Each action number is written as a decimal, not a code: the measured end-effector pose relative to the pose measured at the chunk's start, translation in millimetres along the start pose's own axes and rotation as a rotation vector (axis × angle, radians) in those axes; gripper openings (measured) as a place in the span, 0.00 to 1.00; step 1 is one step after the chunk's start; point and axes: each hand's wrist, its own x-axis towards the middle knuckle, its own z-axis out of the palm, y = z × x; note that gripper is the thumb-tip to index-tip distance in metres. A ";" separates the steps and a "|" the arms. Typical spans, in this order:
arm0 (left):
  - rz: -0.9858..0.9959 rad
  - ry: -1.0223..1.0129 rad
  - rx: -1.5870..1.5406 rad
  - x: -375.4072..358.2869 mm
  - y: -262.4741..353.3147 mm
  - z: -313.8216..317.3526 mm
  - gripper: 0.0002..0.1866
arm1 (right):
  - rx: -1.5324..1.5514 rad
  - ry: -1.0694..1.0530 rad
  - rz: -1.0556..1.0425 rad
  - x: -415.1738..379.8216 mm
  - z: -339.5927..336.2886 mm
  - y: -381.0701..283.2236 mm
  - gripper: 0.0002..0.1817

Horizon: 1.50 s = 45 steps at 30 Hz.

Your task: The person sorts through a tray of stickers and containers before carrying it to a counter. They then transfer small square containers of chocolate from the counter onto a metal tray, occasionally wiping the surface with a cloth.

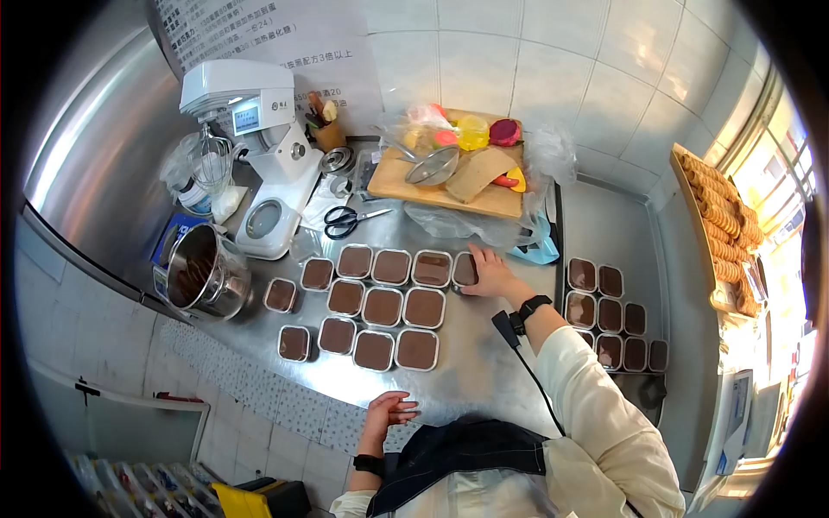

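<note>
Several square clear tubs filled with a brown, chocolate-like layer stand in loose rows on the steel table [484, 371]. My right hand [494, 273] reaches to the far end of the back row, its fingers wrapped round the sides of one brown-filled tub [465, 269]. Beside it to the left is another filled tub [431, 268] with a lighter patch on its surface. My left hand [393, 409] hovers by the table's front edge, below the front-row tub [374, 351]; its fingers are loosely bent and apart, holding nothing.
More filled tubs [610, 314] sit in the steel recess at right. Behind are a cutting board [389, 179] with a strainer [432, 166], scissors [344, 223] and a white stand mixer [281, 173]. A metal mixing bowl [226, 281] stands left. A cable hangs near my right wrist.
</note>
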 end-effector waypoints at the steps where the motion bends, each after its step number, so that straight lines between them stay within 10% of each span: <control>1: 0.002 0.010 -0.008 0.1 -0.7 0.7 0.14 | 0.022 -0.069 0.068 0.2 -2.4 -1.3 0.57; 9: 0.017 0.076 0.030 3.9 -7.9 1.6 0.16 | 0.138 0.147 0.123 -72.9 -16.9 21.4 0.53; 20: -0.024 0.118 0.068 5.6 -4.9 2.4 0.16 | 0.152 0.869 0.850 -253.4 -137.0 213.3 0.44; 23: -0.028 0.121 0.076 4.9 -5.4 2.5 0.16 | 0.164 0.647 1.155 -279.6 -145.8 240.7 0.54; 45: -0.029 0.137 0.062 1.9 -3.4 5.7 0.16 | 0.198 0.434 1.164 -312.7 -105.2 293.2 0.49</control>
